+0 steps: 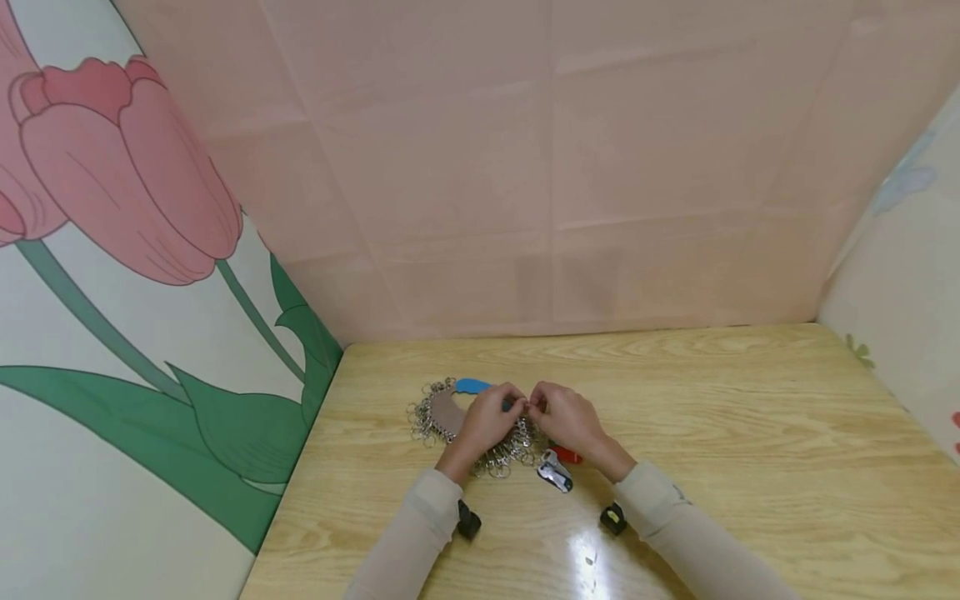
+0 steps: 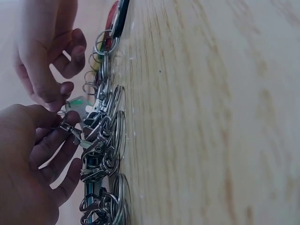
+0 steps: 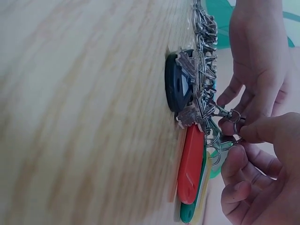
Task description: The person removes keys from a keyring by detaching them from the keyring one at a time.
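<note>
A curved row of metal key rings with swivel clasps (image 1: 506, 454) lies on the table under both hands. The left hand (image 1: 491, 414) pinches a small metal clasp (image 2: 70, 130) with its ring at the row's right end. Fingertips to fingertips with it, the right hand (image 1: 566, 414) pinches the key ring (image 3: 236, 117); its exact hold is partly hidden by the fingers. Below the right hand lie a red key tag (image 3: 191, 164), a green tag (image 3: 188, 212) and a yellow one (image 3: 201, 201). Beside them is a black oval piece with shiny silver parts (image 1: 555, 471).
At the row's far side lies a blue tag (image 1: 472, 386). Small black devices sit at the left wrist (image 1: 468, 522) and right wrist (image 1: 612, 518). The wooden table (image 1: 750, 433) meets a pink back wall (image 1: 555, 167) and a tulip-printed left wall (image 1: 127, 167).
</note>
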`<state>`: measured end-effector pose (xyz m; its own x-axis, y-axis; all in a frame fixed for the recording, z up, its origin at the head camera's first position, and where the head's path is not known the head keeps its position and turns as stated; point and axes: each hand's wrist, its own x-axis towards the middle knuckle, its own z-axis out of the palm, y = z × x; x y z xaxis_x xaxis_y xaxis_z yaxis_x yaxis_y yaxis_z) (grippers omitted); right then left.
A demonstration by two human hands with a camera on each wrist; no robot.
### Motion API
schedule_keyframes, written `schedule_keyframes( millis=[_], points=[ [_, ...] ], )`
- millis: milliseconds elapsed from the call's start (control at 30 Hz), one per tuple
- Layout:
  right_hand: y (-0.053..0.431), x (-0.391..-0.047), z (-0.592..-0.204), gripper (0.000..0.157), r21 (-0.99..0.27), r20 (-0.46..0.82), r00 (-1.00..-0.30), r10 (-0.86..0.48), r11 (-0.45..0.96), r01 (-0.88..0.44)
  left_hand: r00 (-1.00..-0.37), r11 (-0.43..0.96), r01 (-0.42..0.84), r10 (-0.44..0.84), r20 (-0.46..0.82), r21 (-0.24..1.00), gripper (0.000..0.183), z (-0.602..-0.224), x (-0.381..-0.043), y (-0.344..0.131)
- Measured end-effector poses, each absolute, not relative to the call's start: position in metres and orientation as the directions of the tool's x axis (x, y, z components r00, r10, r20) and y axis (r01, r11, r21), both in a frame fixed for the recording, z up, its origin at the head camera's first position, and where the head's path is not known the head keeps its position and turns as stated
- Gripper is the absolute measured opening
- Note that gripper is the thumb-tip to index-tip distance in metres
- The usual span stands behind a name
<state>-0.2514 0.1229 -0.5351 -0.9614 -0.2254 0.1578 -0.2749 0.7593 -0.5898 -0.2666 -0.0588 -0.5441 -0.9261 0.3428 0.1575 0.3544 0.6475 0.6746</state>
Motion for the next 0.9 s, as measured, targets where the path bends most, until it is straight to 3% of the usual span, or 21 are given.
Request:
schedule_keyframes(
  millis=[900],
  points=[
    [0.1217,-0.2520,-0.5352,0.007,-0.599,0.167,-0.964,-0.206,0.755,-0.265,-0.923,0.640,0.357,0.352,0.153,0.680,0.018,-0.5436,-0.2647,-0.0595]
  ],
)
